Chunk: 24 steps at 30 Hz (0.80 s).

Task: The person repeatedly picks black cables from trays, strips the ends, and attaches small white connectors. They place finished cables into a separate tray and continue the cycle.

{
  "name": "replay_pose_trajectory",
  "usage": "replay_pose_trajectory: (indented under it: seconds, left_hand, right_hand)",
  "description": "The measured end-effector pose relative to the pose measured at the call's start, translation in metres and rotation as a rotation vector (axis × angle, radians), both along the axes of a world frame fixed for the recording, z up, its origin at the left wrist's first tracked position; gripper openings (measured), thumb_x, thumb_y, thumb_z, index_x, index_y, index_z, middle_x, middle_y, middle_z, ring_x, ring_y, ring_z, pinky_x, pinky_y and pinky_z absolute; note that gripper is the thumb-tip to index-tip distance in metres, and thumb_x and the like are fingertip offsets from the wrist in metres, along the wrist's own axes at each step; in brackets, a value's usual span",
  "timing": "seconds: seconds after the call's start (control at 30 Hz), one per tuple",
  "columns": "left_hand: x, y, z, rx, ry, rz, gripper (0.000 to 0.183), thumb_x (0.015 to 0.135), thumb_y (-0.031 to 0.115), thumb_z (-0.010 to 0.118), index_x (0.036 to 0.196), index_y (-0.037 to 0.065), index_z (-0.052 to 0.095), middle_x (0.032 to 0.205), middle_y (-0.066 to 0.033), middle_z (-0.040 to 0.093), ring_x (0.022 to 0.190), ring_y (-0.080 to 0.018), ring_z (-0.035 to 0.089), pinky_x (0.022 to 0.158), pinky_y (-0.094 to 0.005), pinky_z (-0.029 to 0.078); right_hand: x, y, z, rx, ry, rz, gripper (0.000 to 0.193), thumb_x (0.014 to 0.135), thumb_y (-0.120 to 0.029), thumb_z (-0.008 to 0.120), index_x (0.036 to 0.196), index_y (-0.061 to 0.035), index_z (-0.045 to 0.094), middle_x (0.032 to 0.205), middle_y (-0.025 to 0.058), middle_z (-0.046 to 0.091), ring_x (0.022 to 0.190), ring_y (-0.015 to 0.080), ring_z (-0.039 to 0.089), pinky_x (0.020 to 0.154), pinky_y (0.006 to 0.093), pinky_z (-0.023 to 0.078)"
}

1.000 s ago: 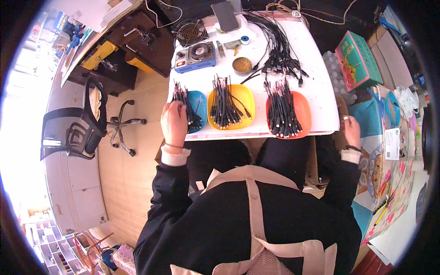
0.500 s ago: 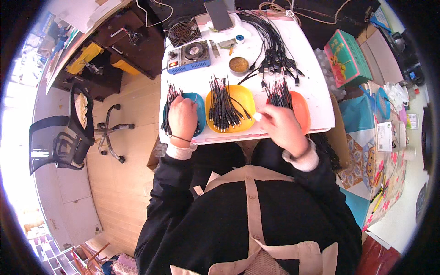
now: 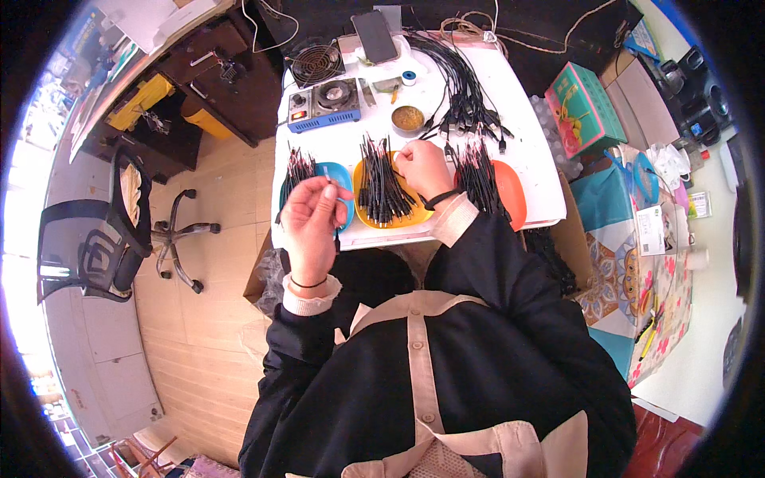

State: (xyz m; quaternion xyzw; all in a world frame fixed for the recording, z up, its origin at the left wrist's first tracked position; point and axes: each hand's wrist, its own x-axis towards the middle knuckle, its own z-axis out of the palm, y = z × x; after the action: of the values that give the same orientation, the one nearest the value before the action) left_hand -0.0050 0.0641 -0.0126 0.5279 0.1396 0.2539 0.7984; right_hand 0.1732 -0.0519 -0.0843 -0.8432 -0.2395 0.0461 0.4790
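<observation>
Between the thumb and fingers of my left hand (image 3: 312, 219) is a short black cable (image 3: 336, 240). Its thin stripped end sticks up past the fingertips, and its black plug hangs below the hand. Behind that hand is the blue tray (image 3: 344, 175), with a bundle of black cables (image 3: 299, 166) at its left. My right hand (image 3: 428, 169) is over the right side of the yellow tray (image 3: 414, 217), fingertips pinched beside the upper ends of the cable bundle (image 3: 381, 187) there. What they pinch is hidden. More short cables (image 3: 478, 179) lie in the orange tray (image 3: 511, 195).
Behind the trays stand a blue soldering pot (image 3: 325, 115) with a lit switch and a round tin of amber paste (image 3: 409, 119). Long black USB cables (image 3: 470, 103) spread across the back right. A phone (image 3: 374, 36) and a fan (image 3: 315, 62) are at the far edge.
My left hand has lifted and turned palm up, bringing a cable out from the blue tray. The right hand has moved left and away from me, from the orange tray to the yellow one.
</observation>
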Motion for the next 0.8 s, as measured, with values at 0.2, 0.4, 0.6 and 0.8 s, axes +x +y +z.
replay_pose_trajectory:
  seconds: [0.2,0.4,0.6,0.8]
  left_hand:
    - [0.002,-0.022,-0.008,-0.254,-0.052,-0.113,0.014,0.095,0.004,0.053,0.103,-0.005,0.06,0.081,-0.0097,0.064,0.057,-0.0063,0.039,0.054,-0.0193,0.032]
    - [-0.009,-0.028,-0.003,-0.305,-0.051,-0.08,0.011,0.094,0.004,0.054,0.101,-0.003,0.06,0.084,-0.0117,0.066,0.062,-0.0093,0.052,0.059,-0.0196,0.042]
    - [-0.01,-0.036,0.008,-0.421,-0.108,-0.089,0.011,0.094,0.006,0.054,0.101,-0.001,0.061,0.104,-0.0171,0.067,0.1,-0.0233,0.065,0.088,-0.035,0.053]
    - [-0.006,-0.058,0.019,-0.475,-0.137,-0.178,0.012,0.094,0.006,0.055,0.1,0.001,0.063,0.114,-0.0158,0.064,0.108,-0.0255,0.061,0.089,-0.039,0.052]
  right_hand:
    - [0.004,0.004,-0.005,-0.167,0.02,0.112,0.019,0.073,-0.018,0.067,0.071,0.0006,0.069,0.071,0.022,0.064,0.073,0.0374,0.065,0.071,0.0439,0.052]
    - [0.003,0.013,-0.002,-0.076,-0.001,0.01,0.015,0.072,-0.015,0.066,0.065,-0.0025,0.066,0.068,0.0195,0.063,0.068,0.0362,0.064,0.066,0.0424,0.051]
    - [-0.05,-0.029,0.072,0.306,0.023,0.232,0.016,0.083,-0.014,0.069,0.081,0.0006,0.063,0.064,0.008,0.064,0.056,0.0138,0.061,0.054,0.0283,0.047]
    - [-0.109,-0.069,0.113,0.262,0.143,0.34,0.011,0.085,-0.004,0.067,0.085,0.0013,0.058,0.071,0.0006,0.062,0.062,0.0029,0.057,0.056,0.0191,0.046]
